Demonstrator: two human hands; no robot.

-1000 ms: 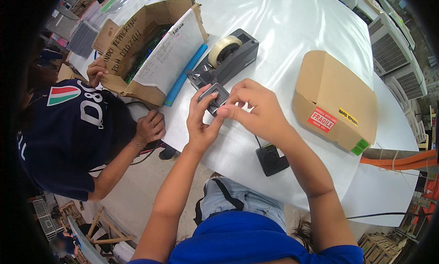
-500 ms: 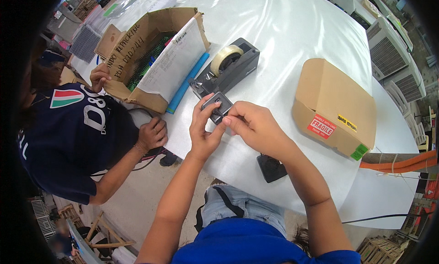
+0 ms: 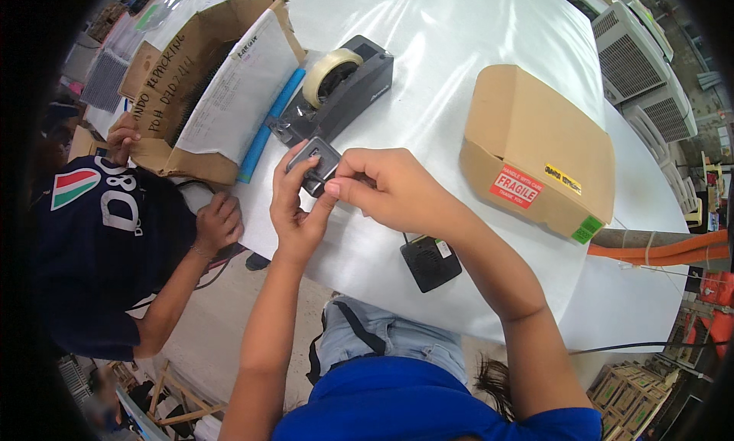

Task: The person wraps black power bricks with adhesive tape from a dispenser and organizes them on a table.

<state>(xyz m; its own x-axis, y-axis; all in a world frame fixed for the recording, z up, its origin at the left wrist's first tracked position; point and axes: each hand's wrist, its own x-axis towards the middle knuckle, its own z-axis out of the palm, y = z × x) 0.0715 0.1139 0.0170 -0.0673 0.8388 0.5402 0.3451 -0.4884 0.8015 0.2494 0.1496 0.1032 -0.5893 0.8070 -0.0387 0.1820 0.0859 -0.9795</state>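
Observation:
My left hand (image 3: 297, 208) is closed round a small dark grey device (image 3: 318, 166), a rounded rectangle with a raised frame. Its thumb and fingers grip the device's left and lower sides. At the right edge of the device, the thumb and forefinger of my right hand (image 3: 386, 183) are pinched together; whatever lies between them is hidden. On the white table (image 3: 359, 261), below my right wrist, rests a black square box-like unit (image 3: 430, 267) with a pale label and a thin cable. A black tape dispenser (image 3: 355, 97) holding a roll of clear tape (image 3: 315, 82) stands just beyond the device.
A closed brown carton (image 3: 535, 154) with red, yellow and green labels lies to the right. At left stands an open carton (image 3: 172, 97) beside a blue tube (image 3: 269, 128). A co-worker in a dark shirt (image 3: 130, 250) keeps one hand on that carton's edge.
My view has shifted, so the table's things sit further left and higher. The black unit shows more fully beside my right forearm. My grip on the device looks the same.

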